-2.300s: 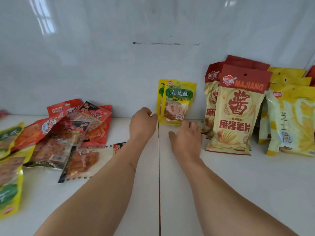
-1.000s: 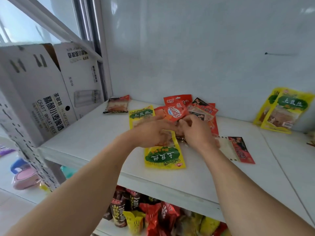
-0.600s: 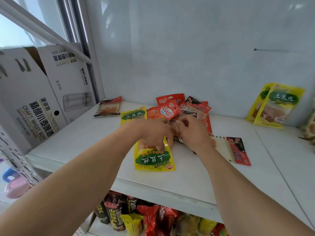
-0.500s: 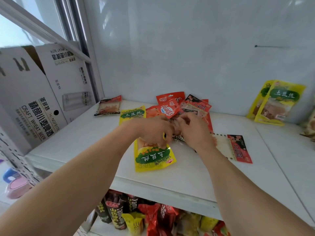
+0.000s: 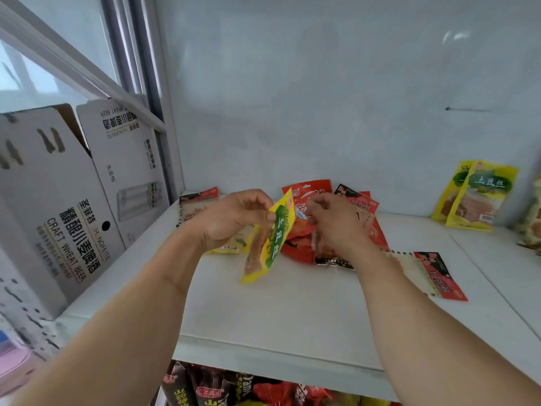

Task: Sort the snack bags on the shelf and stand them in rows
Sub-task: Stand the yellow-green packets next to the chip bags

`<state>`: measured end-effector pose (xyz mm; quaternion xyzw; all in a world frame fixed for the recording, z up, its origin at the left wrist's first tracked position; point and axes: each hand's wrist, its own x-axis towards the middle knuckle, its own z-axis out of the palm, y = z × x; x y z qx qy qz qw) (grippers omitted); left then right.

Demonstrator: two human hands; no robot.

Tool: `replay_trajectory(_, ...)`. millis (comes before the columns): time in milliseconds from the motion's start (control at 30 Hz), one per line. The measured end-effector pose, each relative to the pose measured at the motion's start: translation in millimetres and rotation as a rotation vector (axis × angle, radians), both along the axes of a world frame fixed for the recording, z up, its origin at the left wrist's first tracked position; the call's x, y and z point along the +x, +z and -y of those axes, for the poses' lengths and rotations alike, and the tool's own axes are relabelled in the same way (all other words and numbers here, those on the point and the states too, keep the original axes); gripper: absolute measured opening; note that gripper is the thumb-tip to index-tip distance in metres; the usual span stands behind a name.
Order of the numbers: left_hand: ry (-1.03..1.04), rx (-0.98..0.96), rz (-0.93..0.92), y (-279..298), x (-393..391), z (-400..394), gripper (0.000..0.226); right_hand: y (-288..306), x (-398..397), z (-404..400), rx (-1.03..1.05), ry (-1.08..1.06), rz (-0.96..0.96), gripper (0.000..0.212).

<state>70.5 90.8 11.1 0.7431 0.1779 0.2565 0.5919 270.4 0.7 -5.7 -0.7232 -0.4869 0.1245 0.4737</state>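
Note:
My left hand (image 5: 234,218) pinches the top edge of a yellow-green snack bag (image 5: 270,244) and holds it tilted above the white shelf (image 5: 292,315). My right hand (image 5: 333,227) hovers with curled fingers against the pile of red bags (image 5: 301,250); whether it grips one is hidden. A second yellow-green bag (image 5: 231,248) lies flat under my left wrist. Two matching yellow-green bags (image 5: 477,197) lean upright against the back wall at the right.
A clear-and-red bag (image 5: 433,273) lies flat right of the pile, another flat bag (image 5: 199,200) in the back left corner. White cardboard beer boxes (image 5: 73,200) stand left of the shelf. A chip bag's edge (image 5: 532,218) shows far right. Snacks (image 5: 234,388) fill the lower shelf.
My hands left the standing yellow-green bags and went to the pile on the left. The left hand lifted a flat yellow-green bag off the shelf; it now hangs tilted.

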Motion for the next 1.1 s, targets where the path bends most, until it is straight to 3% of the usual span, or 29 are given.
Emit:
replay_trajectory(167, 0.156, -0.248, 0.277, -3, -28, -36, 0.016, 6, -36, -25, -0.127, 0.006, 0.126, 0.003)
replay_trajectory(333, 0.365, -0.332, 0.331, -10, -56, -73, 0.021, -6, -66, -56, -0.202, -0.001, 0.024, 0.034)
replay_trajectory(467, 0.497, -0.437, 0.325, -17, -75, -98, 0.018, -12, -83, -66, -0.35, -0.042, -0.112, 0.034)
replay_trajectory(600, 0.597, -0.469, 0.298, -28, -84, -109, 0.013, -13, -95, -75, -0.519, -0.119, -0.003, 0.067)
replay_trajectory(867, 0.69, -0.538, 0.229, -52, -72, -109, 0.014, -18, -110, -89, -0.52, -0.11, -0.299, 0.051)
replay_trajectory(1000, 0.683, -0.536, 0.213, -55, -65, -107, 0.014, -13, -118, -86, -0.447, -0.096, -0.591, 0.028)
replay_trajectory(1100, 0.686, -0.552, 0.233, -57, -59, -105, 0.016, -15, -119, -84, -0.434, -0.076, -0.698, 0.024)
